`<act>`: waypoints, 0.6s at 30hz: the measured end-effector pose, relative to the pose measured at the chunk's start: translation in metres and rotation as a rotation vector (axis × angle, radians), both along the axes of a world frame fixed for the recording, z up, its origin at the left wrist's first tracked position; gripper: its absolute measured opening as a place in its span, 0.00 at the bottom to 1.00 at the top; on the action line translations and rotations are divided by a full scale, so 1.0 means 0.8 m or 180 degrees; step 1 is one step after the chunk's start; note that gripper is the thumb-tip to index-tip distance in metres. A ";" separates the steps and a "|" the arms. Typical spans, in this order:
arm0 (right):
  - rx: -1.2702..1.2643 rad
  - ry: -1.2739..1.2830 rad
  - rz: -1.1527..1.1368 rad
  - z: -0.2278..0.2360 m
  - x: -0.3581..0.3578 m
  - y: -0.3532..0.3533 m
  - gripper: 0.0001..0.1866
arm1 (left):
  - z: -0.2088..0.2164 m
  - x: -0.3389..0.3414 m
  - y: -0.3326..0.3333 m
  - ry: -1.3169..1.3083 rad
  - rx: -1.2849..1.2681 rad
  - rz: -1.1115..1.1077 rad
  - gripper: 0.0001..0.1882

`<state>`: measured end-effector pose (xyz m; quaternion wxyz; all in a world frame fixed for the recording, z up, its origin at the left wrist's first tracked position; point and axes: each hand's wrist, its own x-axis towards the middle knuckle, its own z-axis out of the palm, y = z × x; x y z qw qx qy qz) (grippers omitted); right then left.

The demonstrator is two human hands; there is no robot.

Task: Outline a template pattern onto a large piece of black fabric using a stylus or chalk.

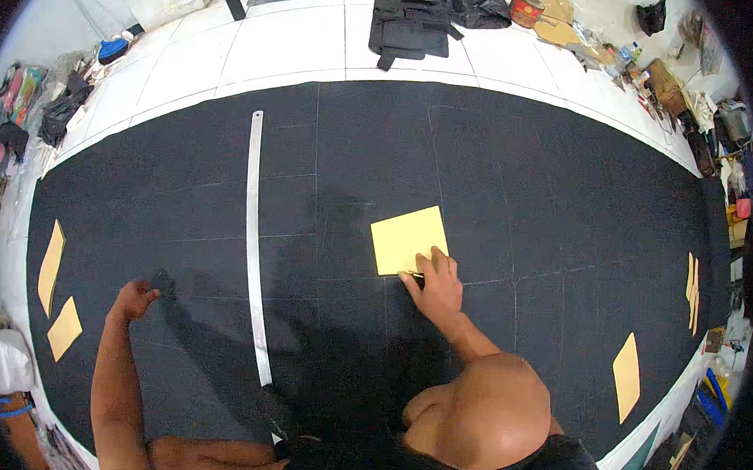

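A large black cloth (373,157) lies spread over the floor, marked with thin pale lines. Near its middle is a yellow card piece (409,235), four-sided and slightly turned. My right hand (438,289) grips the card's near right corner, with fingers on top and the thumb at the near edge. To the left, my left hand (135,299) is closed in a pinch just above the cloth. Something small and dark shows at its fingertips, too dim against the black to name. Between my hands a long metal ruler (254,236) lies on the cloth, running away from me.
More yellow card pieces lie at the cloth's left (65,330) and right (626,378) sides. Beyond the far edge, a black fabric item (411,29) rests on white floor tiles (276,44). Clutter lines both walls, including a white plastic bag (0,360) at left.
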<state>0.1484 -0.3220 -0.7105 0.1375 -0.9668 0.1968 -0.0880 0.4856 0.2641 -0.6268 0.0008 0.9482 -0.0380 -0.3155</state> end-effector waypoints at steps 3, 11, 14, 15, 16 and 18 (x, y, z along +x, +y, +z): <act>0.0393 -0.0144 -0.0251 0.001 0.008 -0.025 0.34 | 0.004 -0.004 -0.003 -0.0100 -0.0181 0.0014 0.35; 0.0681 0.0660 -0.1580 0.010 0.017 -0.078 0.39 | 0.012 -0.015 -0.014 -0.0134 -0.0415 0.0130 0.24; 0.0966 0.0839 -0.1749 0.014 0.017 -0.079 0.39 | 0.004 -0.005 -0.014 -0.0121 -0.0063 -0.0193 0.21; 0.1070 0.0870 -0.1814 0.014 0.016 -0.079 0.39 | -0.002 -0.001 -0.012 -0.0071 -0.0036 -0.0146 0.21; 0.1068 0.0849 -0.1795 0.013 0.015 -0.080 0.39 | -0.009 0.002 -0.010 0.0028 -0.0120 -0.0096 0.21; 0.1680 0.0656 -0.2015 0.009 0.011 -0.084 0.39 | -0.024 0.007 -0.006 0.0161 -0.0188 -0.0044 0.20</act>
